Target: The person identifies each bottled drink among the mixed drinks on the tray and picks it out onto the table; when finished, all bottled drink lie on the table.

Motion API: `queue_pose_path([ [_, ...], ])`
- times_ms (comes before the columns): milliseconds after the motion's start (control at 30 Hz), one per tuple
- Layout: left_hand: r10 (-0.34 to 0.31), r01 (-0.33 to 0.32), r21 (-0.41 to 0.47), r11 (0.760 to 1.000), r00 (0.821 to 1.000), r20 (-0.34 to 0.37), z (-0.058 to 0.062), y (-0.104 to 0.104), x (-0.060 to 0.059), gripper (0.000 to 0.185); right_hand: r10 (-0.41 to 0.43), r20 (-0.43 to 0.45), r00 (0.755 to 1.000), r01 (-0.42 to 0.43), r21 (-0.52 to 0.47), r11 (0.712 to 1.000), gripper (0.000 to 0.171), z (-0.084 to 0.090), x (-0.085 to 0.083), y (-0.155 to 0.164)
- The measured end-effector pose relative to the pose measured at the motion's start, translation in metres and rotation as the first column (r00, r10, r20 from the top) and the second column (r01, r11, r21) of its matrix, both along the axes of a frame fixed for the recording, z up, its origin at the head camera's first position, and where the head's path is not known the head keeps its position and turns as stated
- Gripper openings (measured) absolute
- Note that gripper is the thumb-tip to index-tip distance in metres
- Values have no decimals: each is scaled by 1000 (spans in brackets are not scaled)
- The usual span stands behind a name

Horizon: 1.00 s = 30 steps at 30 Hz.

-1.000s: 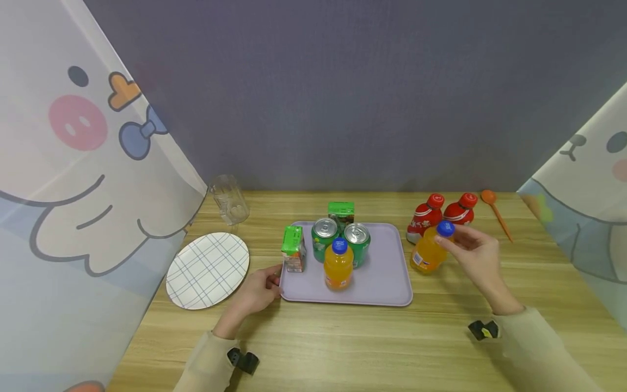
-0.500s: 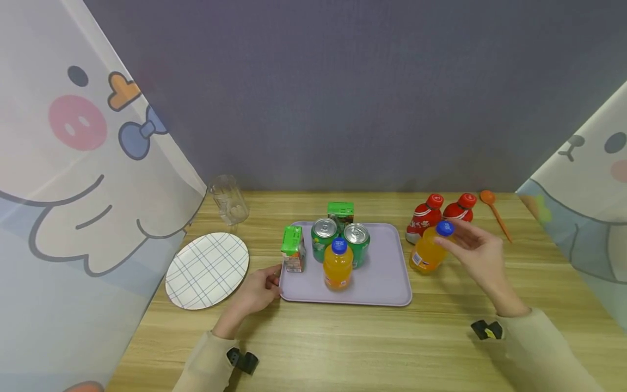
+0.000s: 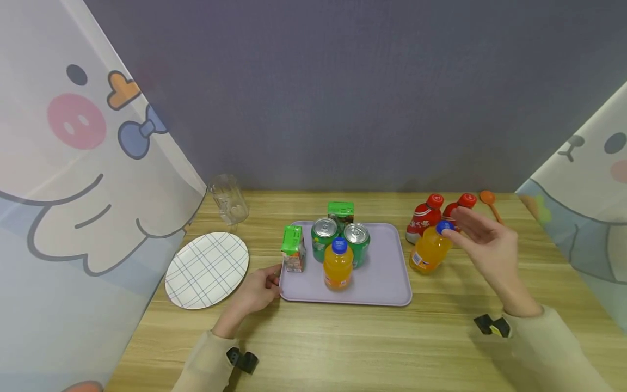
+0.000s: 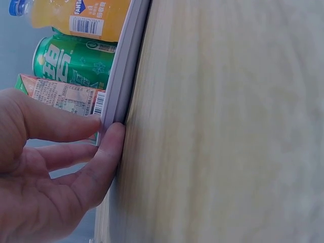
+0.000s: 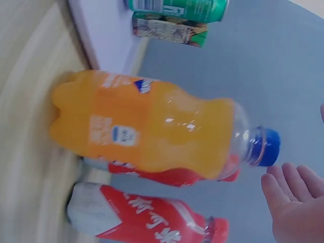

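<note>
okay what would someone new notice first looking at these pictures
Probably the lilac tray mid-table, crowded with two green cans, two green cartons and an orange soda bottle; the left hand pinches its near-left corner. Right of the tray, the open right hand hovers beside a second orange bottle, two red bottles behind.

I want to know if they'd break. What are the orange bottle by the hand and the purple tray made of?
The orange bottle looks like clear, glossy plastic: light glints on it and the drink shows through, under a blue cap. The purple tray looks like smooth matte plastic with a rounded raised rim, though that's less sure.
</note>
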<state>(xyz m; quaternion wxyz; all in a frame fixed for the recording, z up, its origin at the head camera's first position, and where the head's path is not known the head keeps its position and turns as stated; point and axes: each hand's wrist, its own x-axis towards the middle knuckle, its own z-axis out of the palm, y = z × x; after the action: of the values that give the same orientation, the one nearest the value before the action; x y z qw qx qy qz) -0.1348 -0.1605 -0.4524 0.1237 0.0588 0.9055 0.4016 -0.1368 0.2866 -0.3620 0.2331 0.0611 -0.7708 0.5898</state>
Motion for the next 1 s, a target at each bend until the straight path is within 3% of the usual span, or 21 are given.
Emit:
queue_pose_path([
  [200, 6, -6, -3, 1000, 1000, -1, 0, -1, -1, 59, 99, -80, 992, -105, -78, 991, 49, 14, 2, -18],
  [400, 6, -6, 1, 1000, 1000, -2, 1, 0, 1, 59, 244, -171, 954, -259, -70, 963, 50, 18, 5, -43],
  [667, 1, -1, 14, 1000, 1000, -7, -1, 1, 3, 60, 270, -124, 955, -267, 41, 963, 55, 3, 5, -63],
  [1000, 9, -9, -2, 1000, 1000, -7, -1, -1, 2, 61, 341, -74, 937, -332, 111, 937, 55, -16, 1, -86],
])
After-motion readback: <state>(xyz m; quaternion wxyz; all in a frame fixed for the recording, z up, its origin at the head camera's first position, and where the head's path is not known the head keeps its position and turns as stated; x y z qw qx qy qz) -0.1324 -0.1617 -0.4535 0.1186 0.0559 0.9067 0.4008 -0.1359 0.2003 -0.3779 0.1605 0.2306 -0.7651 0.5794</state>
